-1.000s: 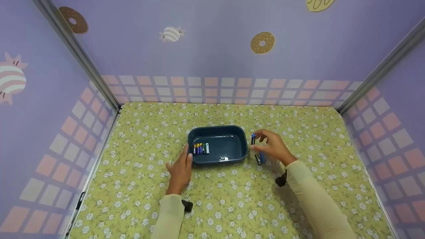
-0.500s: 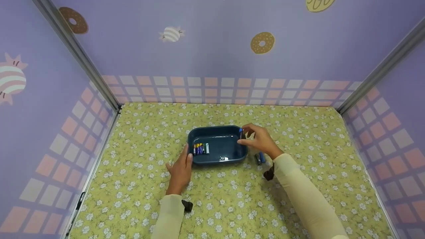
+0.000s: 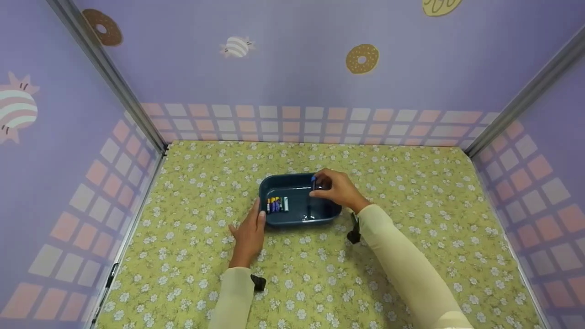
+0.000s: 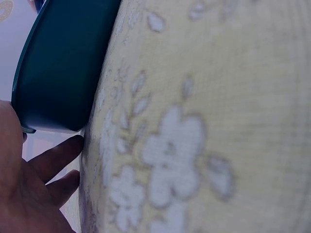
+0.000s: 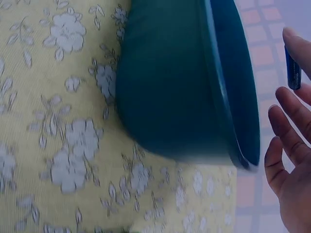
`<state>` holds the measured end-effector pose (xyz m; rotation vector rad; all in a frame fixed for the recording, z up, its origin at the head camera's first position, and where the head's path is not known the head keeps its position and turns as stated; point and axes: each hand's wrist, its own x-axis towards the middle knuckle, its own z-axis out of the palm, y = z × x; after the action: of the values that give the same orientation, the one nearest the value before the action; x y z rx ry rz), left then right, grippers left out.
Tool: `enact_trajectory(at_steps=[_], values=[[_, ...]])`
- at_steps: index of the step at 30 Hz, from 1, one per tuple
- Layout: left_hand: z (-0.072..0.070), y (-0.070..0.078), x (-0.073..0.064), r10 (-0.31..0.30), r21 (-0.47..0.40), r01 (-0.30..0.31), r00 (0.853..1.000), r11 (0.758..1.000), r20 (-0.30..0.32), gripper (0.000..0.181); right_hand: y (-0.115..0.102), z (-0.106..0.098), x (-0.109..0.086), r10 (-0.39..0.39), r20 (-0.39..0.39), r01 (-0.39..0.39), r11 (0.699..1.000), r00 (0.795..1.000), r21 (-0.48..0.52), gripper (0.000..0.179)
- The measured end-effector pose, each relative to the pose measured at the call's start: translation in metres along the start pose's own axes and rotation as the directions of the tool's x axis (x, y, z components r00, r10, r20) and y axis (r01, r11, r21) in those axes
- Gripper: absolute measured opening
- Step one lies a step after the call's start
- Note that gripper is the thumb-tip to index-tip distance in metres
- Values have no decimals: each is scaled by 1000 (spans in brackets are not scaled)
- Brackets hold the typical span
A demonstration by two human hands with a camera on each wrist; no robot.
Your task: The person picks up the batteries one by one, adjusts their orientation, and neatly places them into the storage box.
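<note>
A dark blue-green plastic basin [image 3: 301,223] sits on the flowered cloth, with a row of several small batteries [image 3: 277,204] at its left end. My left hand [image 3: 249,235] rests against the basin's left wall, fingers extended; in the left wrist view some fingers [image 4: 58,158] spread below the rim. Above the basin's right half, my right hand [image 3: 337,188] pinches a dark battery with a blue end [image 3: 313,185] between thumb and fingers, upright in the head view. In the right wrist view the battery [image 5: 293,70] shows beyond the rim, other fingers loosely bent.
Flowered yellow-green cloth [image 3: 205,183] covers the table. Purple walls with a checked band [image 3: 301,123] enclose the back and sides, with metal corner posts [image 3: 107,75]. The spot right of the basin is largely hidden by my right wrist and sleeve [image 3: 402,260].
My right hand has moved left with the battery, from beside the basin to above its right half. Batteries right of the basin are now mostly covered. My left hand stays put.
</note>
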<state>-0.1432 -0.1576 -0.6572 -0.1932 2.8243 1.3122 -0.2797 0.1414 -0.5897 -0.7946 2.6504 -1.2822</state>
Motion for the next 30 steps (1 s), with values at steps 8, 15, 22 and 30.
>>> enact_trajectory(at_steps=[8, 15, 22, 30], values=[[1, -1, -1, -2, 1, 2, 1000, 1000, 9, 65, 0, 24, 10, -20, 43, 20, 1000, 999, 4, 57], [1, -3, 0, -6, -1, 6, 1000, 1000, 11, 66, -3, 40, 16, -33, 42, 33, 999, 999, -7, 55], [2, -4, 1, -11, -7, 11, 1000, 1000, 12, 66, -7, 52, 21, -18, 87, 21, 999, 996, -44, 58], [1, -3, 0, -7, 0, 7, 1000, 1000, 16, 65, -9, 61, 24, -7, 123, 16, 997, 992, -77, 57]])
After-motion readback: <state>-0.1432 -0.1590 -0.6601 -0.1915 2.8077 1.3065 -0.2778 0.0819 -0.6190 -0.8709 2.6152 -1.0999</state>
